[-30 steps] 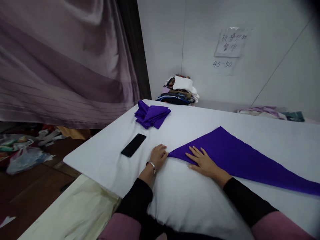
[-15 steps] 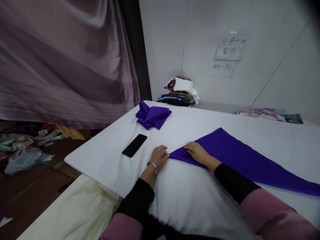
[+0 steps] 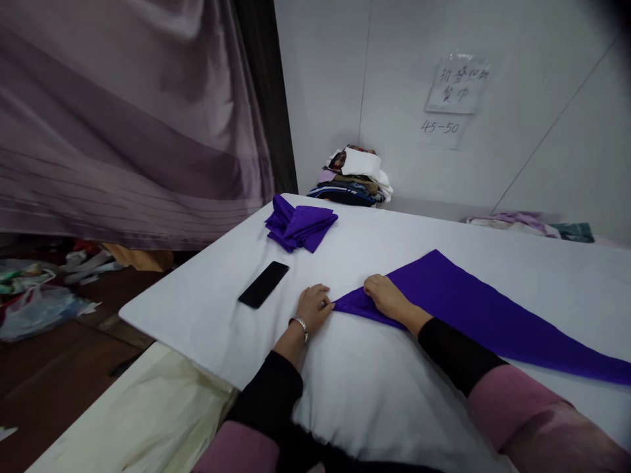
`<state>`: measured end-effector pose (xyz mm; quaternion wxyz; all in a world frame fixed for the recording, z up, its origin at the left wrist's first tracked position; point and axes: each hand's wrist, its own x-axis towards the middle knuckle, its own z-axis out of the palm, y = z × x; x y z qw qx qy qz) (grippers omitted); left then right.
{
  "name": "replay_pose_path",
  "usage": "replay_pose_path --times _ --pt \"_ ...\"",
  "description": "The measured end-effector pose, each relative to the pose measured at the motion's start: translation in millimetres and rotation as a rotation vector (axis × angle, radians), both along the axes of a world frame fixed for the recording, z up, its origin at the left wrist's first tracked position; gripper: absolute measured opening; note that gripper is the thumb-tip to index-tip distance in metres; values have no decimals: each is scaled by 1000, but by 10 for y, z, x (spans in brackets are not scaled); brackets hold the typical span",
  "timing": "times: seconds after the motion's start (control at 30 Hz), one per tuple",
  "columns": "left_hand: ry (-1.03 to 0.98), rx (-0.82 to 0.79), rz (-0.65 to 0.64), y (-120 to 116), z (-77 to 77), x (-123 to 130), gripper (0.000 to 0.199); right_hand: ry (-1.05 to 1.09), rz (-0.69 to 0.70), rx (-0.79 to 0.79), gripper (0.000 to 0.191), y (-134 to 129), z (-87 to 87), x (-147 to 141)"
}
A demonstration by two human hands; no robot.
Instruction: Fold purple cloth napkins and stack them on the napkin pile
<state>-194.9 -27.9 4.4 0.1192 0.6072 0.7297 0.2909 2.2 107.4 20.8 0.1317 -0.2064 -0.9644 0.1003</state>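
A purple cloth napkin (image 3: 458, 295), folded into a long triangle, lies flat on the white-covered table (image 3: 207, 282). Its peak points toward the wall, and its right end runs to the edge of the view. At the narrow left tip, my left hand (image 3: 314, 307), with a silver bracelet at the wrist, pinches the cloth between thumb and finger. My right hand (image 3: 387, 297) rests a little further right on the same napkin, its fingers curled down at the upper edge; the fingertips are partly hidden. Small creases show in the cloth between both hands.
A black phone (image 3: 264, 284) lies left of my hands, with a crumpled pile of purple cloth (image 3: 303, 225) behind it. Folded clothes (image 3: 352, 176) are stacked by the wall beyond the table. Plastic bags (image 3: 42, 309) lie on the floor at left, below a hanging curtain (image 3: 123, 131).
My right hand's fingers have curled in more at the napkin's upper edge. My left hand keeps its pinch on the tip. The view has shifted slightly.
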Motion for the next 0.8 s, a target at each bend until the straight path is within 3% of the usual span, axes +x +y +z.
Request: replay_pose_path --times 0.33,0.8 --pt "2 11 -4 8 -11 -9 11 -71 98 -6 21 56 67 20" --pt "9 42 -18 33 -38 -39 11 -59 -12 45 20 59 25 -60"
